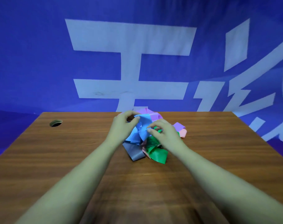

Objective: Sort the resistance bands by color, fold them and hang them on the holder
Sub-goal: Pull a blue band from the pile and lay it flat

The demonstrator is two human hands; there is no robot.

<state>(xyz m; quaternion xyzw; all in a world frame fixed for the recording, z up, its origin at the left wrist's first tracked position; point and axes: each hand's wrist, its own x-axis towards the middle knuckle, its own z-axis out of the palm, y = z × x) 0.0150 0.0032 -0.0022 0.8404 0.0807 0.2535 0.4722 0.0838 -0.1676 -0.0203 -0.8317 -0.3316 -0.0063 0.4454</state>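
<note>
Fingers [138,118] of both hands pinch the light blue band [140,126], lifted off the tangled pile [152,143] mid-surface [56,151]. Looks thin, floppy, probably stretchy, so grab an edge and tease it free slowly.

The bench [73,151] was wood-grain brown with a smooth, faint sheen. The bands [157,153] looked thin, smooth rubbery sheet, the green one glossiest.

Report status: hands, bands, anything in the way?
Left hand and right hand both pinching the blue band atop the pile. Green, grey, purple, pink bands tangled, unsorted. No holder in view.
</note>
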